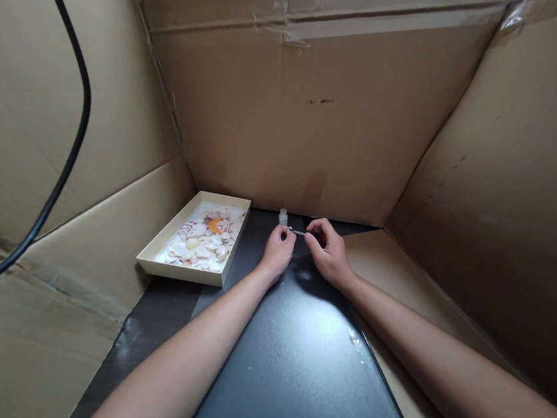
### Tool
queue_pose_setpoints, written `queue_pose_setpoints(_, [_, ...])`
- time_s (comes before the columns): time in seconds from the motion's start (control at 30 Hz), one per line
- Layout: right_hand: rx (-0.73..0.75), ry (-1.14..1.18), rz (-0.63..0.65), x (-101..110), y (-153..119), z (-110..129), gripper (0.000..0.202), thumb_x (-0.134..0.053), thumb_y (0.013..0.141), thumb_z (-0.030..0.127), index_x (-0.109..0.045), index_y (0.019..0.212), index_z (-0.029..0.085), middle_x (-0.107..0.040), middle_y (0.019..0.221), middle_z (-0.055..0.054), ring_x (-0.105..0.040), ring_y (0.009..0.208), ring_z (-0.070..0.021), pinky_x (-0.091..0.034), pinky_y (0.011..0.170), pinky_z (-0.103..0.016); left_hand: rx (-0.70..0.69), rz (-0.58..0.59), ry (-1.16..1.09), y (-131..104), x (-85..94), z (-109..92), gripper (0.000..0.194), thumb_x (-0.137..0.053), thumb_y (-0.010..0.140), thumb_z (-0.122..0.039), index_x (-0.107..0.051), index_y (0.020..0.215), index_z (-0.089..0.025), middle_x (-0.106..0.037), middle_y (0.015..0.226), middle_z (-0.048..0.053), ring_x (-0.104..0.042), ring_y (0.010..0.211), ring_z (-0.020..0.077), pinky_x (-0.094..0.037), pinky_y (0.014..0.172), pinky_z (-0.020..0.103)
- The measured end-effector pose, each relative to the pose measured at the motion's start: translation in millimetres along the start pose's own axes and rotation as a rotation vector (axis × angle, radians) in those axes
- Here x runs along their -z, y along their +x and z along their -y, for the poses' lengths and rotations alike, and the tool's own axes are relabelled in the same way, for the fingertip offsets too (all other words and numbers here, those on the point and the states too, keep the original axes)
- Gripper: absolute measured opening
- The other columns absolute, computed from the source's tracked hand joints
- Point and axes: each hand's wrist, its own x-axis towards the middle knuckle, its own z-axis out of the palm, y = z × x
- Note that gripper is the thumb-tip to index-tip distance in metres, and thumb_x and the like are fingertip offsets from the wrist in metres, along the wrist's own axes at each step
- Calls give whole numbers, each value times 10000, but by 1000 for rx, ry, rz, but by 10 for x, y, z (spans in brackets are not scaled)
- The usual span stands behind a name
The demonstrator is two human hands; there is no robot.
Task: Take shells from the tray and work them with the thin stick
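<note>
Near the far end of the dark table (277, 370), my left hand (279, 249) is closed in a pinch on something small and pale, too small to name. A thin grey stick (299, 233) spans the gap between my two hands. My right hand (328, 250) pinches the stick's right end between thumb and finger. Just behind my left hand a small clear glass bottle (283, 216) stands upright; its lower part is partly hidden by the fingers.
To the left lies a cream tray (180, 271) of white, striped and orange shells (202, 241). Cardboard walls (269, 123) enclose the table. A cardboard sheet (385, 264) lies at the right. A black cable (86, 90) hangs at the upper left.
</note>
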Motion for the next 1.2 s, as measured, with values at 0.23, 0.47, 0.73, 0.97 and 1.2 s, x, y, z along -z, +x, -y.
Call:
queue_pose_setpoints(0.23, [0,22,1,4,-4,3,101,-516,837,293,-514,882,203,-538,760,14,-447,610,-112,-374,583,-241,-12,25,29,0,1,-8,123,-502,832,-203,-417,745,-184,-324,503,-99,-293,375,34,-228,384,158])
queue_pose_setpoints(0.47, [-3,-1,-19,2,0,-1,105,-532,823,294,-517,875,204,-528,743,20,-438,596,-111,-366,566,-238,-6,18,-8,-2,-3,-3,173,-584,776,-204,-419,726,-183,-333,510,-100,-295,387,29,-219,396,161])
queue_pose_setpoints(0.73, [-2,-7,-20,6,-4,3,106,-542,813,286,-516,876,205,-530,744,23,-425,577,-104,-356,548,-234,-56,56,51,-14,12,1,164,-557,788,-234,-427,706,-178,-350,534,-82,-314,441,41,-258,443,159])
queue_pose_setpoints(0.97, [6,9,-7,4,-4,-4,98,-532,826,283,-515,881,204,-520,743,23,-431,592,-108,-362,561,-239,-65,46,77,3,9,21,132,-570,783,-258,-474,742,-177,-381,554,-69,-339,474,57,-277,462,162])
queue_pose_setpoints(1.2, [10,18,-13,6,0,1,93,-518,837,281,-519,881,199,-534,768,15,-440,604,-106,-368,576,-240,-98,41,125,-1,13,20,122,-508,807,-233,-435,725,-179,-349,549,-73,-316,476,56,-262,475,167])
